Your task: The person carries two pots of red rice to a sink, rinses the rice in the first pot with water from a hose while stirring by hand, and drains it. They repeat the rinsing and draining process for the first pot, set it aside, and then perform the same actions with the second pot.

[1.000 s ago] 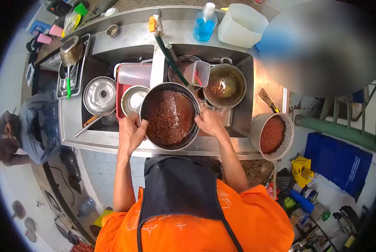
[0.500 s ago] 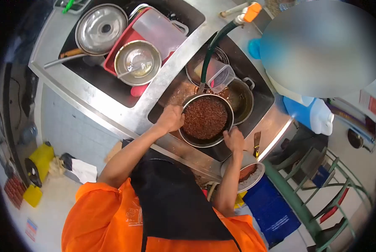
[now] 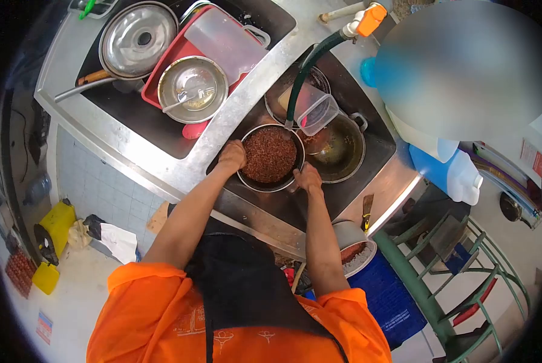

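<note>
A round metal pot (image 3: 265, 189) of small reddish-brown grains (image 3: 270, 154) sits low in the right sink basin. Its left side is in the grip of my left hand (image 3: 233, 156), with the fingers curled at the rim. On the lower right side, my right hand (image 3: 308, 177) closes around the pot's edge or handle; which one is hidden. A green hose (image 3: 313, 59) hangs from the tap, its end at the pot's far rim. Just right of the pot stands a larger used pot (image 3: 351, 158), and a clear plastic container (image 3: 319, 114) leans above it.
The left basin holds a lidded pan (image 3: 129, 57), a red tub (image 3: 151, 91) and a metal bowl (image 3: 222, 100). A knife (image 3: 367, 209) lies on the right ledge. Below it, a whitish bucket (image 3: 366, 257) stands over a blue drum (image 3: 386, 302). A blue-and-white jug (image 3: 443, 172) is at right.
Both hands have moved the pot left and slightly up in view, uncovering more of the larger pot. The grains now sit more evenly across it, and the hose end meets its rim.
</note>
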